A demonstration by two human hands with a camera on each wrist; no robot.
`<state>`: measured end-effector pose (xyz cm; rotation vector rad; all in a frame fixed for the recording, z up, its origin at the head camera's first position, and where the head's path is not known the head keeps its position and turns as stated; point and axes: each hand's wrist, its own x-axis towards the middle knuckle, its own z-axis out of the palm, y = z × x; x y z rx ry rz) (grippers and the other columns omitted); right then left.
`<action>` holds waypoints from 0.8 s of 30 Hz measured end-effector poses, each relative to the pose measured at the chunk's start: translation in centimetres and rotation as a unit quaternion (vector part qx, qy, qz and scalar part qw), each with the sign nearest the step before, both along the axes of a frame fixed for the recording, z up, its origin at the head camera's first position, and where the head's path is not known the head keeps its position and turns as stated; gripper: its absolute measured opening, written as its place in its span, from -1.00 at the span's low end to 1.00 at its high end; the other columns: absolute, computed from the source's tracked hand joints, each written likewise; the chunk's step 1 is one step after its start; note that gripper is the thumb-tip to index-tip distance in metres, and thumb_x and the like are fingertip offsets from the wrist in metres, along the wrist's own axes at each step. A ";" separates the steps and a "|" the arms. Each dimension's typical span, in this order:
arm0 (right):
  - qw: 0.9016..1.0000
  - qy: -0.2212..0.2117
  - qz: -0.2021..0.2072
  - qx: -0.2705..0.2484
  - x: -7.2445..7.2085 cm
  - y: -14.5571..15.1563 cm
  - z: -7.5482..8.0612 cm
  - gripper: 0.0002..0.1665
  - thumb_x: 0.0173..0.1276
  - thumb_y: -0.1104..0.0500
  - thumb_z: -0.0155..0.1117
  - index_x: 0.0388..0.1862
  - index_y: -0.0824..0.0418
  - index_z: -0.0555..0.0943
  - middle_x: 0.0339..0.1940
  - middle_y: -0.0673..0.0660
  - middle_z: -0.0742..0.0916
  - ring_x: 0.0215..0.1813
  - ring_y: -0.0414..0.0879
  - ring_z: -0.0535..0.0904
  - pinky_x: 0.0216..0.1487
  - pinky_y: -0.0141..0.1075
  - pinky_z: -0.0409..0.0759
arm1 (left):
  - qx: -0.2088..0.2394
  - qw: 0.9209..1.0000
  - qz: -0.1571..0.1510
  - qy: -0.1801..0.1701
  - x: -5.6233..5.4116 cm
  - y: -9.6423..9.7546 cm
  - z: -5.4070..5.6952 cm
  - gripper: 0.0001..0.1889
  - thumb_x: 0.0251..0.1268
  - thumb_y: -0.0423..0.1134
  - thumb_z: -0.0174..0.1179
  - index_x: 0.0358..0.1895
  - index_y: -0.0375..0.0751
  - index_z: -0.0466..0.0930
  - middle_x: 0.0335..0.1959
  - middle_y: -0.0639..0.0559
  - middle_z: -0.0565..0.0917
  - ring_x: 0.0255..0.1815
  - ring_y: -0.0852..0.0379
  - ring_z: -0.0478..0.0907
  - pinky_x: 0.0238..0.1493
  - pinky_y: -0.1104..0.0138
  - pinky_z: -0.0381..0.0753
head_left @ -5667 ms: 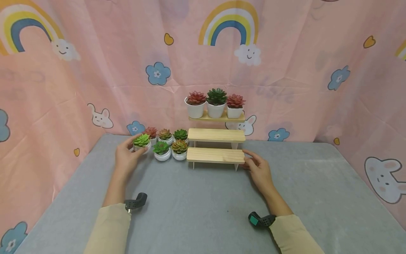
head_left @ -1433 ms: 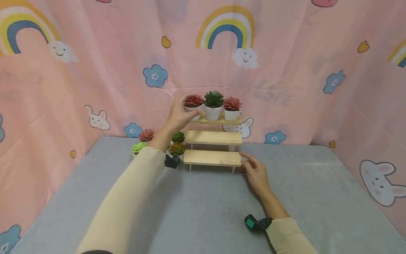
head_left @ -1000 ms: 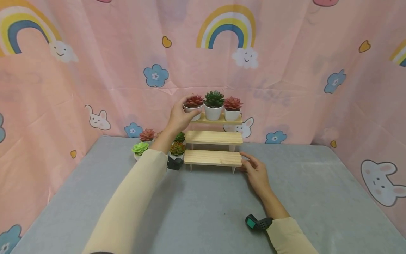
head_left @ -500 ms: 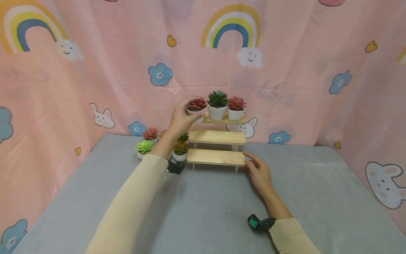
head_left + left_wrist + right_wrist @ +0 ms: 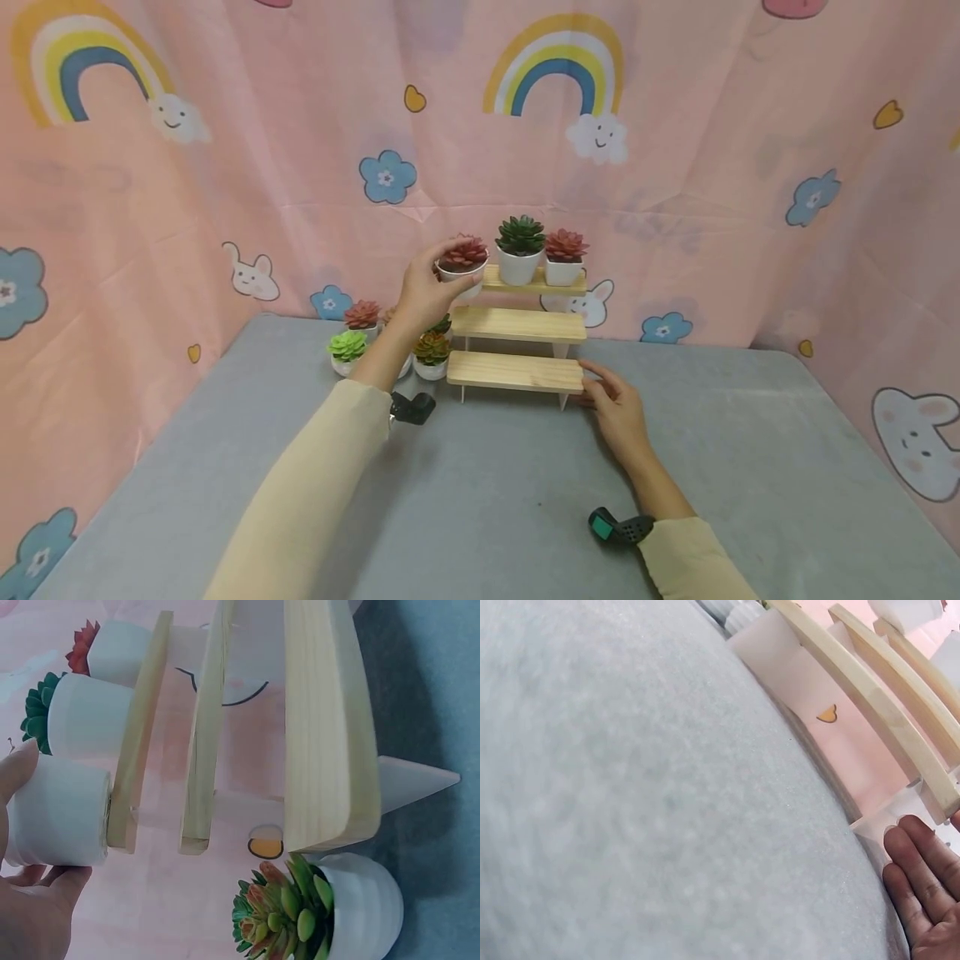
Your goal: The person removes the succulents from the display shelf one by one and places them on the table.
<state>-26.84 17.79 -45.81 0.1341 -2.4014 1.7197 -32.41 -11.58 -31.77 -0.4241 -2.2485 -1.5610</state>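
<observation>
My left hand (image 5: 429, 287) grips a white pot with a red succulent (image 5: 463, 252) at the left end of the top board. In the left wrist view, fingers and thumb wrap this pot (image 5: 60, 810), its base right beside the board (image 5: 139, 742). A green succulent (image 5: 521, 237) and another red succulent (image 5: 566, 247) stand upright farther along that board. My right hand (image 5: 617, 412) holds the right end of the three-tier wooden display stand (image 5: 517, 371) at its lowest board. In the right wrist view, several fingers (image 5: 922, 874) lie extended against its pale side support.
Several small potted succulents, among them a light green one (image 5: 347, 346) and an orange-green one (image 5: 431, 350), stand on the grey table (image 5: 487, 492) left of the stand. My left forearm partly hides them. A pink printed cloth (image 5: 300, 167) hangs close behind.
My left hand went from the light green succulent on the table to the top tier's red one. Lately that pot shifted slightly left, widening its gap from the green one. My right hand stayed put.
</observation>
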 end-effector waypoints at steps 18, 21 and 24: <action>1.000 0.012 0.003 0.004 0.0 0.1 0.0 -0.56 0.60 0.15 0.06 0.36 0.22 0.55 0.00 0.43 0.76 -0.24 -0.35 0.73 -0.12 -0.53 0.67 | -0.004 1.000 0.006 -0.017 4.7 -1.9 -1.7 -0.46 0.19 -0.20 0.47 0.28 0.07 0.61 0.24 0.01 0.63 0.26 0.05 0.53 0.26 0.05 0.60; 1.000 0.015 0.003 0.002 0.0 0.1 0.0 -0.56 0.60 0.15 0.06 0.35 0.23 0.55 0.00 0.43 0.76 -0.24 -0.37 0.72 -0.12 -0.53 0.67 | 0.001 1.000 0.004 -0.024 5.3 -2.3 -2.5 -0.47 0.19 -0.23 0.47 0.27 0.05 0.62 0.25 0.00 0.64 0.29 0.04 0.52 0.31 0.04 0.57; 1.000 0.014 0.001 0.001 0.0 0.0 0.0 -0.57 0.59 0.15 0.07 0.35 0.21 0.56 0.00 0.42 0.76 -0.26 -0.40 0.71 -0.13 -0.54 0.67 | 0.004 0.999 0.007 -0.032 5.8 -2.7 -3.3 -0.47 0.17 -0.26 0.48 0.26 0.02 0.63 0.24 -0.04 0.62 0.29 0.02 0.51 0.36 0.03 0.55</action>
